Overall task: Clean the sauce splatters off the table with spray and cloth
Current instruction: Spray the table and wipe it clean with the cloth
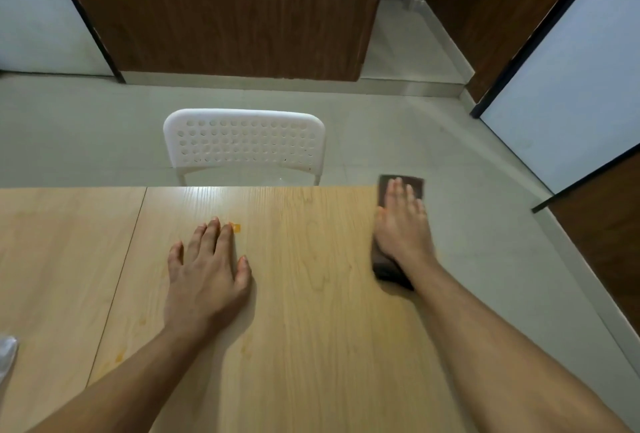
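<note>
table (311, 294) was pale blond wood grain | sauce spots (236, 227) on it were orange, some only faint smears | cloth (388, 268) was dark brown | chair (244, 141) was white, its back dotted with rows of round holes | floor (398, 141) was pale grey-green | door (225, 10) was dark brown wood grain

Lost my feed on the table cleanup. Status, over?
Right hand flat on brown cloth at table's far right corner. Left hand open, flat on table. Orange sauce spots remain by left fingertips. Nothing blocking.
</note>
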